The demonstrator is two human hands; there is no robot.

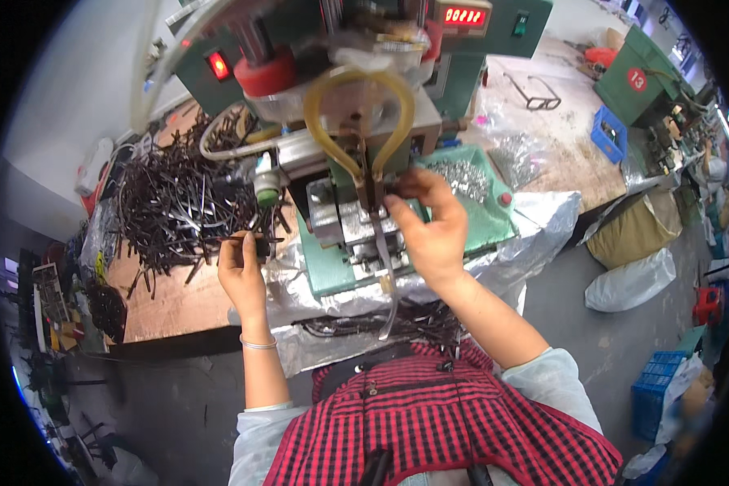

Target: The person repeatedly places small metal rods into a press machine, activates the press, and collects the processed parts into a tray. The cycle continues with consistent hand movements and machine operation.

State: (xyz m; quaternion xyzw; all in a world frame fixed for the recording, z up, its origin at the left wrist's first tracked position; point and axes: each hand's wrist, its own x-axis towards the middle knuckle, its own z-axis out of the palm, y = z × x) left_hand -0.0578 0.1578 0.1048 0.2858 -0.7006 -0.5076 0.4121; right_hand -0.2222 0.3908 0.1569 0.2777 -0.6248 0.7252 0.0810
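My left hand (pixel 242 271) is closed in a pinch on a dark eyeglass temple (pixel 270 240), at the near edge of a tangled heap of similar dark temples (pixel 178 202). At the fixture of a green bench press (pixel 348 219), my right hand (pixel 435 231) has thumb and fingers curled close together; what lies between them is hidden. A thin curved temple (pixel 390 296) hangs from the fixture toward me, its upper end inside the metal block. Above it, a yellowish tube loop (pixel 363 77) comes down to the fixture.
Small metal parts (pixel 466 178) fill a green tray beside the press. Glasses (pixel 539 101) and a blue bin (pixel 609 135) are on the table at right. More dark temples (pixel 381 322) lie on foil at the front edge. The press head (pixel 332 40) overhangs the fixture.
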